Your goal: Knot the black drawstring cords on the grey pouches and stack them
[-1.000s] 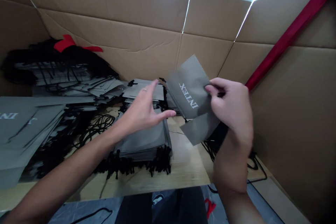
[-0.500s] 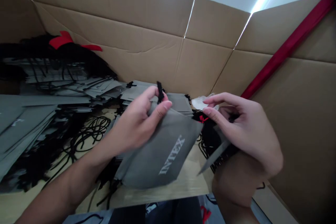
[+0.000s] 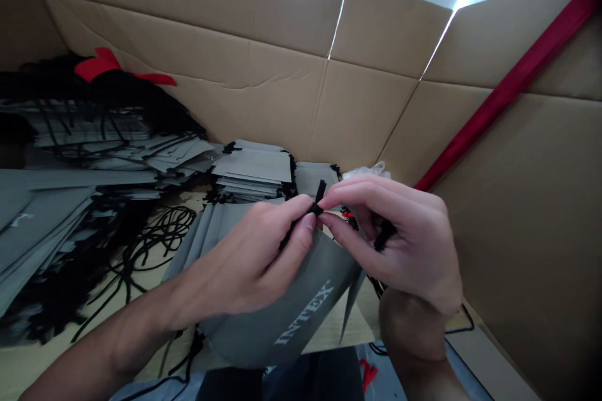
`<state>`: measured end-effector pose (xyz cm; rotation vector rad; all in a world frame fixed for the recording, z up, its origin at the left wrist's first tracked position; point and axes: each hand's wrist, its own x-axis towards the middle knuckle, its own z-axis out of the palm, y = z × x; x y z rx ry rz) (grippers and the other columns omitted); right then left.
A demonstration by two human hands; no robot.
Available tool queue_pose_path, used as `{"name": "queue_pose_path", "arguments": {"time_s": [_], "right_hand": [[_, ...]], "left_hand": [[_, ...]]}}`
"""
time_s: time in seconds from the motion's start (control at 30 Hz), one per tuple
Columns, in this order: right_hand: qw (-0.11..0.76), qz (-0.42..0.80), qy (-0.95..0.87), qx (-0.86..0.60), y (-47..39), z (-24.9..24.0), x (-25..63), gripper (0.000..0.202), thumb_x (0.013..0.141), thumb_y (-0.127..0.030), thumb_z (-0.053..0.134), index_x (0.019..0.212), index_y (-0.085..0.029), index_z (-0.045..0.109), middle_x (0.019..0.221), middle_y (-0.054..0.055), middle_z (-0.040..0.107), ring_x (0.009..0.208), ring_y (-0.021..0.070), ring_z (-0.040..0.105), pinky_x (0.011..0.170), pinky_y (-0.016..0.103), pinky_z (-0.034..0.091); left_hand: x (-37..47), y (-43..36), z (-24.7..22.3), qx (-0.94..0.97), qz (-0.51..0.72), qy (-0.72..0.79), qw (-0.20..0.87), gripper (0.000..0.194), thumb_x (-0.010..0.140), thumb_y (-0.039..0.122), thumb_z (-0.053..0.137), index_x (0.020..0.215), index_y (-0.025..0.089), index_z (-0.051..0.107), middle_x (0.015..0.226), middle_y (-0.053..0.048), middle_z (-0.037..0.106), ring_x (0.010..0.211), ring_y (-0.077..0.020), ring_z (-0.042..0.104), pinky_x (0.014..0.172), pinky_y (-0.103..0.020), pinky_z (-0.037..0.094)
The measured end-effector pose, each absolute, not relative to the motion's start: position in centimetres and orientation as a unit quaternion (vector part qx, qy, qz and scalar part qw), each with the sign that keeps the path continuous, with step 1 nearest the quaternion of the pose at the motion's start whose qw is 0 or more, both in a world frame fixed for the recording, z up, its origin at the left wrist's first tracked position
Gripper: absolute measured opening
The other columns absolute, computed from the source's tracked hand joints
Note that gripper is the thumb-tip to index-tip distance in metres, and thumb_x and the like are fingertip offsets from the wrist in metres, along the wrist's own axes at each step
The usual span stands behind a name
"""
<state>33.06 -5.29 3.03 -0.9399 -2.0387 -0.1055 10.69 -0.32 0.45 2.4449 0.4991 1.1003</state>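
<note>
A grey drawstring bag [image 3: 286,326] printed "INTEX" hangs below my hands, in front of my lap. My left hand [image 3: 263,244] is closed, pinching a knotted black cord [image 3: 320,191] at the bag's upper corner between thumb and forefinger. Thumb and forefinger of my right hand [image 3: 399,232] close on the same cord from the right, touching the left fingertips. Curled in the right palm is a black piece [image 3: 385,235], partly hidden. A narrow, pointed grey shape [image 3: 350,307] sticks down below that hand; whether it belongs to the black piece I cannot tell.
Stacked grey bags [image 3: 256,163] with black cord ends stand behind my hands. Larger piles [image 3: 42,219] lie at the left, topped by a red strip [image 3: 98,66]. Loose black cords [image 3: 160,238] tangle on the table. Cardboard walls [image 3: 235,75] enclose the back and right.
My right hand has moved left from apart to meet the left fingertips at the cord. The left hand and bag have shifted slightly down.
</note>
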Motion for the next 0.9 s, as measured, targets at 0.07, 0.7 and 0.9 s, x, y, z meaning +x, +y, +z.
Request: {"name": "queue_pose_path", "arguments": {"time_s": [0.07,0.7,0.9], "right_hand": [[0.438,-0.031,-0.818,-0.371,-5.2,3.0,33.0,0.014,0.107,-0.015,0.075,0.111,-0.028,0.076,0.106,-0.001,0.084,0.061,0.0104,0.057,0.060,0.032,0.054],[0.488,0.145,-0.791,-0.339,-4.1,2.9,32.9,0.025,0.083,-0.001,0.080,0.095,-0.024,0.080,0.083,-0.004,0.076,0.066,0.0087,0.061,0.053,0.022,0.049],[0.462,0.127,-0.806,-0.348,-3.9,2.9,32.7,0.021,0.083,-0.002,0.080,0.093,-0.021,0.080,0.080,-0.005,0.074,0.065,0.0073,0.061,0.055,0.020,0.049]], "left_hand": [[10.5,-0.3,0.4,0.882,0.394,0.167,0.198,0.027,0.117,0.019,0.045,0.094,0.022,0.056,0.071,0.007,0.052,0.058,-0.0103,0.045,0.056,-0.029,0.038],[8.4,1.3,0.0,0.863,0.495,0.098,0.020,0.019,0.108,0.011,0.077,0.123,0.022,0.078,0.108,0.002,0.089,0.090,-0.0103,0.085,0.083,-0.017,0.063],[7.9,1.0,-0.1,0.881,0.464,0.069,-0.066,0.015,0.107,0.008,0.077,0.118,0.019,0.076,0.107,-0.004,0.088,0.091,-0.0166,0.086,0.085,-0.023,0.067]]}}
